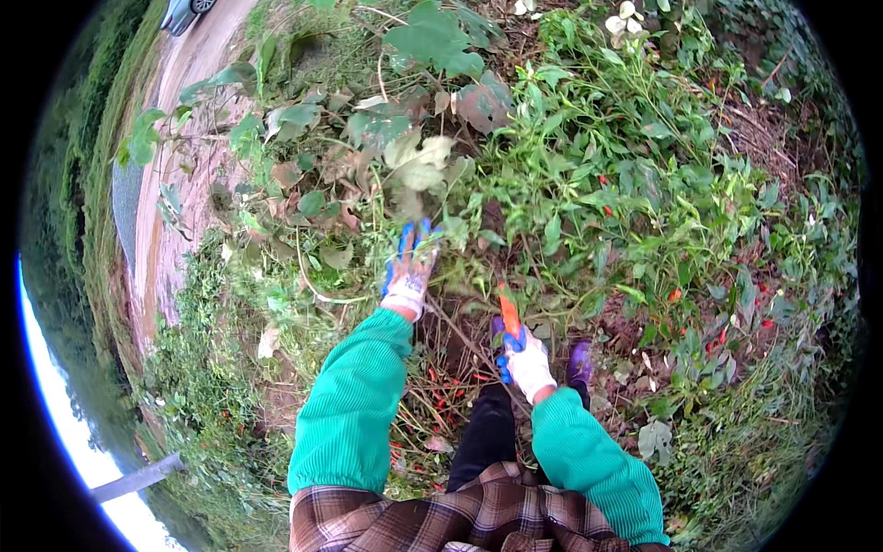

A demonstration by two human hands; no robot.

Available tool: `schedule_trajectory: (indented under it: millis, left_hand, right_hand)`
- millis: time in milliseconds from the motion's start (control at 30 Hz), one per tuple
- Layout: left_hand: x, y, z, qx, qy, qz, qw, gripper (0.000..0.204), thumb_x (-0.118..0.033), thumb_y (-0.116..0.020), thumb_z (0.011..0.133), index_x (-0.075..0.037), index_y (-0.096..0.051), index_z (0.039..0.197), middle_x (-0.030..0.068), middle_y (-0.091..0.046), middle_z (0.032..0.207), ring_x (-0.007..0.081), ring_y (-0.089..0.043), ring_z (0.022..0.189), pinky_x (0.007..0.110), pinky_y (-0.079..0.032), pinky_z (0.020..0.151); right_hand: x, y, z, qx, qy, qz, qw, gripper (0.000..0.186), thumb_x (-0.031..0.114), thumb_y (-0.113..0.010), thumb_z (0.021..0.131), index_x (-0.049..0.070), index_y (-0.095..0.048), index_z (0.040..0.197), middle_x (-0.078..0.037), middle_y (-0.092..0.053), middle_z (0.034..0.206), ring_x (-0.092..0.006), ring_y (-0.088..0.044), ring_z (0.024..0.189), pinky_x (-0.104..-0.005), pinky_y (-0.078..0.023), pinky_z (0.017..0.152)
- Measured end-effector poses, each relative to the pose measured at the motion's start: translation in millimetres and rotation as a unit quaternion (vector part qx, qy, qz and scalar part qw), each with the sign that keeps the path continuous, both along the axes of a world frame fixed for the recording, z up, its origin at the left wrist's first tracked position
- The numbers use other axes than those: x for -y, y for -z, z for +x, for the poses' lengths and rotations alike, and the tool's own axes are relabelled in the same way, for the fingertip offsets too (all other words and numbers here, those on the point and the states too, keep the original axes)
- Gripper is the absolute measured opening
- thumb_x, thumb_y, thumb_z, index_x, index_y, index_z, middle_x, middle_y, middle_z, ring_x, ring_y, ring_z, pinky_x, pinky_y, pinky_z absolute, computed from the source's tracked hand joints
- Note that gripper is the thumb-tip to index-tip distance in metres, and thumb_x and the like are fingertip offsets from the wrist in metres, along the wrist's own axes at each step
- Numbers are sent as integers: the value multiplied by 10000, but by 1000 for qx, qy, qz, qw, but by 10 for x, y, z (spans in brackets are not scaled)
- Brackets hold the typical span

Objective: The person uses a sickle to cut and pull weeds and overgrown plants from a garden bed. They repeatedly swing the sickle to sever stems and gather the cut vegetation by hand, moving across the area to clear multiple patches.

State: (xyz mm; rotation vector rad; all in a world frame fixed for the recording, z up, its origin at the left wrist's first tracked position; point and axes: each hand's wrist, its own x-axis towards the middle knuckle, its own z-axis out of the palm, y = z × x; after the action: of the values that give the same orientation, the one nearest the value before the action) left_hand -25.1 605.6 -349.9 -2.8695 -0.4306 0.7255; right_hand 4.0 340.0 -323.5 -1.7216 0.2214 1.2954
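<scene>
My left hand (411,262), in a white and blue glove, reaches into leafy stems (340,248) with its fingers apart, slightly blurred. My right hand (526,363), gloved alike, is closed round an orange tool (507,304) that points up among the plants; its exact kind is hard to make out. A thin woody stem (460,333) slants between my hands. Red chili peppers (441,397) lie in the tangled stems below them, and more (722,336) show among the green plants (607,184) on the right. Large broad leaves (432,41) stand above my left hand.
A dirt track (166,138) runs along the left, with a grey car (184,11) at its top and a strip of gravel (129,212) beside it. A grey post (138,478) juts in at lower left. My purple boots (579,363) stand among the undergrowth.
</scene>
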Motion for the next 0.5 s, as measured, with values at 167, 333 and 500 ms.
schedule_trajectory:
  millis: [167,333,500]
  left_hand:
    - [-652,1011,-689,44,-74,84,993,367,-232,-469,774,-130,-449,1126,87,-459,1104,248,-383,1104,480,-280,932]
    - [-56,646,49,112,-137,-99,979,248,-313,-456,793,-126,-552,924,85,-550,865,284,-472,944,428,-283,945]
    - [54,323,-9,-9,141,25,990,152,-104,-424,784,-110,-557,856,97,-554,815,283,-536,825,490,-409,750]
  right_hand:
    - [89,-811,-56,9,-73,-49,996,232,117,-525,810,86,-523,1040,-81,-556,593,-165,-557,458,-313,-447,386]
    - [84,222,182,90,-121,-59,987,83,149,-503,817,69,-512,838,-74,-505,552,-174,-510,423,-321,-405,360]
    - [-4,148,248,-101,33,-17,994,119,145,-518,801,71,-499,709,-19,-479,519,-148,-477,406,-308,-387,378]
